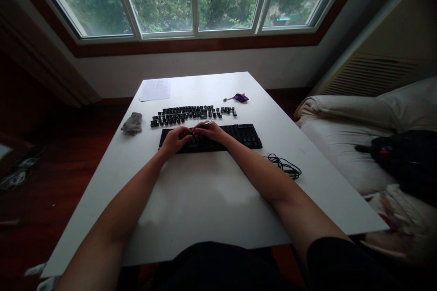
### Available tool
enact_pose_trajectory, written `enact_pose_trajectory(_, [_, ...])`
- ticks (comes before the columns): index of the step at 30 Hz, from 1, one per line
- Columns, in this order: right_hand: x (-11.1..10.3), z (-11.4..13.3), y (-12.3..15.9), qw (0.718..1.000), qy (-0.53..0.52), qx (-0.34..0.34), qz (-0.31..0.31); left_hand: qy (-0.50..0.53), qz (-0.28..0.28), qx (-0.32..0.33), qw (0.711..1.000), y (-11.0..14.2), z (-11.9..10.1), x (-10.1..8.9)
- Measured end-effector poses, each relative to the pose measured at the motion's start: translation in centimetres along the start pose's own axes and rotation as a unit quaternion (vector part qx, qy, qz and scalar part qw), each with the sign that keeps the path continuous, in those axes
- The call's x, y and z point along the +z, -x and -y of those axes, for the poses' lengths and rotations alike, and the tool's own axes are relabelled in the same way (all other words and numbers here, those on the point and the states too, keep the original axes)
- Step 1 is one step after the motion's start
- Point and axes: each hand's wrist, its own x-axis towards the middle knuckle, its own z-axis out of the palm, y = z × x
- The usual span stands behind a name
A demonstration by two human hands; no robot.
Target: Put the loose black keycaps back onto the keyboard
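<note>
A black keyboard [239,135] lies across the white table in front of me. My left hand [176,139] rests on its left part, fingers curled and thumb and fingertips drawn together; whatever they pinch is hidden. Touching fingertips with it over the keys, my right hand [210,132] is closed around something thin and wiry, too small to name. Just behind the keyboard stand rows of loose black keycaps [186,112], spread out on the table. The keys under both hands are mostly covered.
A grey cloth [132,123] lies left of the keycaps, and a printed paper sheet [155,89] at the far left. A brush with a purple piece [241,97] is at the back right. Coiled black cable [285,166] sits by my right forearm. A sofa [341,145] stands to the right.
</note>
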Motion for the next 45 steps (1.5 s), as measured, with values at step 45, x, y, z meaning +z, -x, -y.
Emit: enact_pose_trajectory(45, [-0.4, -0.64, -0.48, 0.995, 0.075, 0.017, -0.059, 0.042, -0.016, -0.077, 0.996, -0.07, 0.52, 0.11])
